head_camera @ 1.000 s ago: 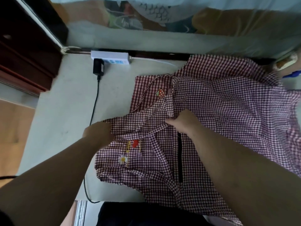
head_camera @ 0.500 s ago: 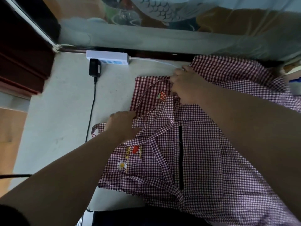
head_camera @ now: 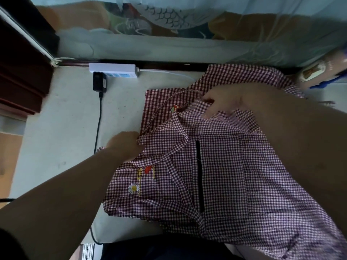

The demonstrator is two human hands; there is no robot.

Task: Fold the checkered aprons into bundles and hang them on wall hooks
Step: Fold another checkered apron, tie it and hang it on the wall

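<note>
Table [head_camera: 62, 117]: middle left of the frame, under everything below.
Apron [head_camera: 231, 177]: centre to lower right, spread on the table, hanging over its near edge.
Second apron [head_camera: 159, 102]: above centre, flat on the table, partly under the first.
Left hand [head_camera: 124, 145]: left of centre, at the apron's left edge.
Right hand [head_camera: 225, 102]: upper centre, pinching a fold of the apron.
Power strip [head_camera: 112, 70]: upper left of centre, at the table's far edge.
Adapter [head_camera: 99, 81]: plugged in just below the strip.
Cable [head_camera: 98, 126]: down the table, left of both aprons.

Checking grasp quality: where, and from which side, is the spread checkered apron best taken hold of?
On the checkered apron, probably the bunched far edge beside the red patch, where cloth rises in a pinchable ridge; come from the right, as the right hand does. The left hand grips the left edge.
</note>
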